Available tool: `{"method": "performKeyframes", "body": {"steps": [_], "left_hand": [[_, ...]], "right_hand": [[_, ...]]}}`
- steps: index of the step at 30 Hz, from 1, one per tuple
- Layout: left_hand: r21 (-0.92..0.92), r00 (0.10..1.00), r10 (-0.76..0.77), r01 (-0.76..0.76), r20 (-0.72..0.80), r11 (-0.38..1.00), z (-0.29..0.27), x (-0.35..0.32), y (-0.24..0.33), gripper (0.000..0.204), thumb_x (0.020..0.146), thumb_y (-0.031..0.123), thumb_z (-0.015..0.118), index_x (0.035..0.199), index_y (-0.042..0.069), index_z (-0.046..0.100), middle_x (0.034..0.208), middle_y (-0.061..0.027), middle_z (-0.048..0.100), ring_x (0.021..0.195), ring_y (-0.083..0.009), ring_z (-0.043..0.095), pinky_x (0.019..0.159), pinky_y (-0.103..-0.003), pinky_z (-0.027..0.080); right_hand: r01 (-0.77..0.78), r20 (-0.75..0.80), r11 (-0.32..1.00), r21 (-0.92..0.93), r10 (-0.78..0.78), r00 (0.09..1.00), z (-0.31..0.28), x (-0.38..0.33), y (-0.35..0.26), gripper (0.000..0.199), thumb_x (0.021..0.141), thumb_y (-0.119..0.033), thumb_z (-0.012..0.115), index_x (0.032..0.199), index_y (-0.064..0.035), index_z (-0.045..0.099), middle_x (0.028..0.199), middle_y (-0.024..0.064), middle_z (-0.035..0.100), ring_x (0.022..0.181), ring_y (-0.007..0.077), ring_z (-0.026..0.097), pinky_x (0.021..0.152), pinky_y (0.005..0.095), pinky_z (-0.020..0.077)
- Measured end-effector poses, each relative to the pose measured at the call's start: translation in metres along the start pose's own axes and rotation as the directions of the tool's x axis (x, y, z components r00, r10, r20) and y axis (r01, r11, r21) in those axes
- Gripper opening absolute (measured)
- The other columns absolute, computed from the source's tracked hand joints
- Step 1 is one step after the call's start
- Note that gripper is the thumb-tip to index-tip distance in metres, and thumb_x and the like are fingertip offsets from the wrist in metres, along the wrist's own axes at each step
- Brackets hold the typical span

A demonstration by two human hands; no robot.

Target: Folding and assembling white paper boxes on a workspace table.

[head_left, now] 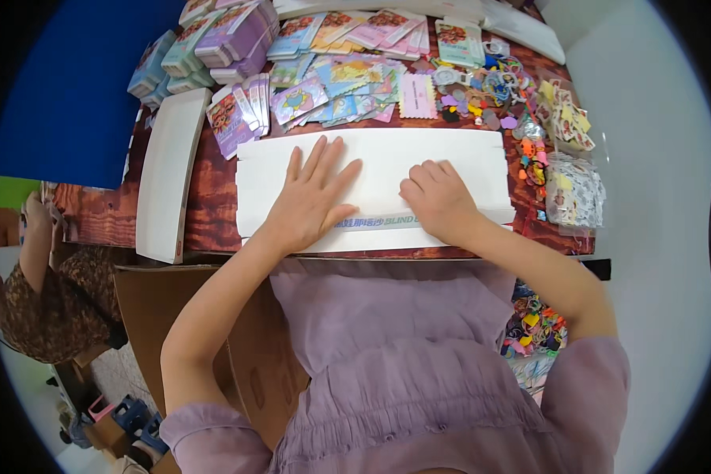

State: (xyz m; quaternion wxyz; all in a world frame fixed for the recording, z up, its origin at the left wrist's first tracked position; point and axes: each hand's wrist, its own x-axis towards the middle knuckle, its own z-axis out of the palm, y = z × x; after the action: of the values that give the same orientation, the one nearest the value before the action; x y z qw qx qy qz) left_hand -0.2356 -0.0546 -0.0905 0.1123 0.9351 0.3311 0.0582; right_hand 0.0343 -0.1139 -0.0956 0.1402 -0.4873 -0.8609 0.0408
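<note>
A long white cardboard piece [466, 154] with notched ends lies flat in front of me at the table's near edge. It has a printed strip along its near side. My left hand [316, 193] rests on its left part, palm down with the fingers spread. To the right, my right hand [442, 204] presses on the same cardboard with its fingers curled in. The inside of that hand is hidden, so I cannot tell whether it holds anything.
A white box tray [170, 178] stands at left. Behind lie stacked card packs [233, 35], fanned cards [340, 87] and small colourful charms [482, 91]. Clear bags [574, 193] sit at right. Another person's hand [35, 213] shows at far left. An open brown carton [166, 316] stands below the table edge.
</note>
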Motion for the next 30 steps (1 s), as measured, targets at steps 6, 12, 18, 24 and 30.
{"method": "performKeyframes", "body": {"steps": [6, 12, 18, 24, 30], "left_hand": [[-0.217, 0.985, -0.076, 0.042, -0.153, 0.975, 0.007, -0.005, -0.018, 0.060, 0.098, 0.037, 0.057, 0.149, 0.008, 0.045, 0.162, -0.0203, 0.026, 0.152, -0.0412, 0.018, 0.123, -0.055, 0.014], [-0.005, 0.982, -0.107, 0.108, -0.152, 0.994, 0.025, 0.004, 0.010, 0.057, 0.100, 0.032, 0.054, 0.150, 0.008, 0.043, 0.162, -0.0198, 0.027, 0.151, -0.0415, 0.020, 0.123, -0.054, 0.016], [0.051, 0.958, -0.229, 0.241, -0.170, 0.969, 0.039, 0.043, 0.060, 0.061, 0.100, 0.028, 0.053, 0.152, 0.003, 0.036, 0.160, -0.0275, 0.026, 0.150, -0.0435, 0.021, 0.119, -0.063, 0.015], [-0.200, 0.932, -0.237, 0.186, -0.274, 0.962, 0.043, 0.045, 0.056, 0.065, 0.095, 0.016, 0.052, 0.153, -0.003, 0.030, 0.162, -0.0268, 0.022, 0.151, -0.0456, 0.017, 0.121, -0.060, 0.012], [-0.412, 0.948, -0.196, 0.080, -0.250, 0.908, 0.025, 0.021, 0.022, 0.063, 0.095, 0.014, 0.056, 0.153, 0.001, 0.033, 0.163, -0.0257, 0.021, 0.152, -0.0441, 0.018, 0.122, -0.053, 0.018]], "right_hand": [[0.024, -0.159, 0.999, 0.044, -0.017, 0.987, 0.012, 0.006, 0.004, 0.038, 0.087, -0.007, 0.059, 0.125, -0.0016, 0.061, 0.138, 0.0173, 0.053, 0.134, 0.0372, 0.044, 0.112, 0.0529, 0.0327], [0.031, -0.192, 0.998, 0.052, -0.020, 0.981, 0.016, 0.004, 0.003, 0.044, 0.085, -0.005, 0.057, 0.129, 0.0000, 0.059, 0.140, 0.0185, 0.052, 0.137, 0.0370, 0.043, 0.113, 0.0531, 0.0325], [0.002, -0.218, 0.997, 0.081, 0.016, 0.976, 0.019, 0.010, -0.009, 0.042, 0.084, -0.006, 0.057, 0.125, 0.0030, 0.059, 0.137, 0.0198, 0.053, 0.135, 0.0373, 0.045, 0.110, 0.0517, 0.0351], [-0.062, -0.260, 0.984, 0.165, 0.104, 0.960, 0.026, 0.034, -0.022, 0.037, 0.086, -0.005, 0.056, 0.122, 0.0047, 0.056, 0.129, 0.0204, 0.055, 0.131, 0.0377, 0.048, 0.108, 0.0487, 0.0362], [-0.047, -0.243, 0.992, 0.115, 0.074, 0.967, 0.033, 0.031, -0.022, 0.037, 0.086, -0.002, 0.054, 0.122, 0.0017, 0.058, 0.131, 0.0200, 0.053, 0.135, 0.0375, 0.044, 0.110, 0.0500, 0.0336]]}}
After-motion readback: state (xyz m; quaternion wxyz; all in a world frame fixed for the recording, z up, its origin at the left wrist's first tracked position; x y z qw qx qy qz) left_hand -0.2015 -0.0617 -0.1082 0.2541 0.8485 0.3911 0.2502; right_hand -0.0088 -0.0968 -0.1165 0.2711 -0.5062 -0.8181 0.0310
